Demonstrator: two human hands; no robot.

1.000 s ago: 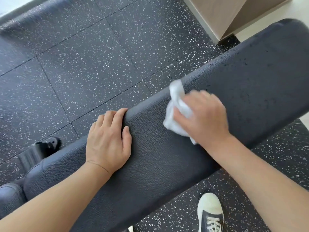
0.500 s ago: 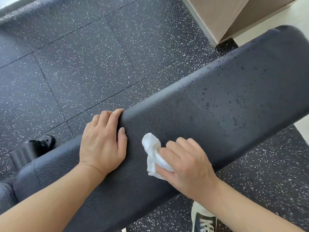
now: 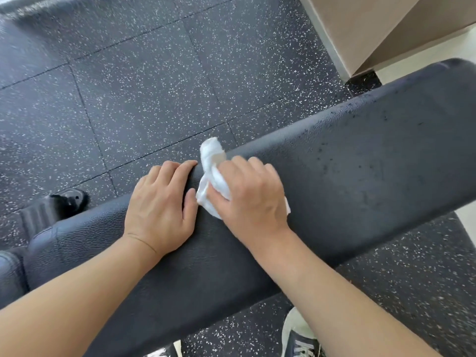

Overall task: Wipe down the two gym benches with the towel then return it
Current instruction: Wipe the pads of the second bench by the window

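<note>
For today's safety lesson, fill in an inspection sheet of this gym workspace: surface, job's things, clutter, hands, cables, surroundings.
Surface: black padded bench, dark droplet specks towards its right end.
Job's things: white towel bunched on the bench near its far edge.
Clutter: nothing seen.
Hands: right hand grips the towel; left hand rests flat on the bench, fingers over the far edge.
Cables: nothing seen.
Surroundings: speckled rubber floor; beige cabinet top right; shoe below.

Floor (image 3: 144, 94): dark rubber tiles, white-flecked, seams visible, filling most of the frame. Cabinet (image 3: 365, 24): beige, upper right, possibly a wall base; blurred. Pale floor (image 3: 422, 56): strip at right edge beside cabinet. Light: bright, even, seemingly daylight from the upper left.
</note>
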